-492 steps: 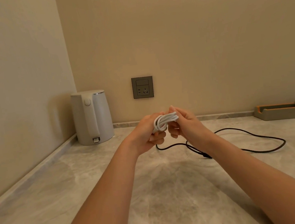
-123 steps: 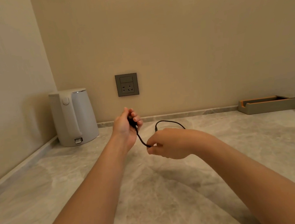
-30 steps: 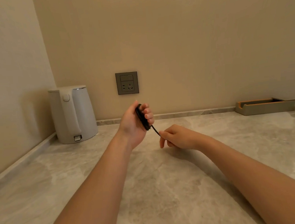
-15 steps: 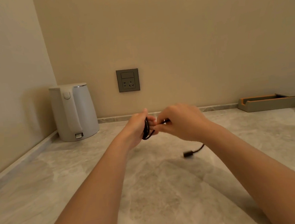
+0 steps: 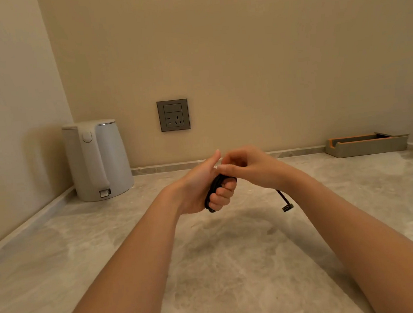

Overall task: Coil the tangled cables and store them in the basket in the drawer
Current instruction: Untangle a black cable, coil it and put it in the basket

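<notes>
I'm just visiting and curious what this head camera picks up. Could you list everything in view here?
countertop: one, beige marble pattern, under everything
black cable: one, black, coiled in the left hand, plug end dangling below the right wrist
electric kettle: one, white, back left corner of countertop
wall socket: one, grey, back wall
tray: one, grey with orange lining, back right of countertop
left hand: one, grips the coil
right hand: one, pinches the cable by the left thumb
</notes>
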Available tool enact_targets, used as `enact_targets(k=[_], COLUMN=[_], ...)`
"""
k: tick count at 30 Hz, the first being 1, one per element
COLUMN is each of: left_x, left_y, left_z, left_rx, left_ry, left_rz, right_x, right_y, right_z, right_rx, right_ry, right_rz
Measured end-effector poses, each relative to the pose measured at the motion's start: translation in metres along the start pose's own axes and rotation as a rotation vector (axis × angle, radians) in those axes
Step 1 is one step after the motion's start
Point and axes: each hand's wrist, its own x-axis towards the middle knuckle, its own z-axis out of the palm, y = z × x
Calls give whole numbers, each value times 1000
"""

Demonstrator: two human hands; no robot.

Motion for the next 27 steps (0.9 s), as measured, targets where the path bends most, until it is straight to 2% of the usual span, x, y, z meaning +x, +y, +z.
enact_targets(k=[5, 11, 17, 22, 25, 27], left_x=[0, -3, -2, 7, 14, 16], left_y=[-2, -5, -1, 3, 4, 3], left_z=[-7, -12, -8, 3, 11, 12], left_rx=[-26, -47, -111, -32, 153, 263], left_ry=[31, 166, 311, 506, 652, 713], left_rz=[-46, -38, 53, 249, 451, 517], right_x=[4, 8, 8, 9, 10, 9], right_y=[5, -1, 0, 7, 8, 6], right_z=[9, 16, 23, 20, 17, 18], right_rx=[-24, -302, -481, -280, -167, -94], right_ry=[-19, -54, 115, 267, 376, 439], right_rz=[-9, -47, -116, -96, -75, -58])
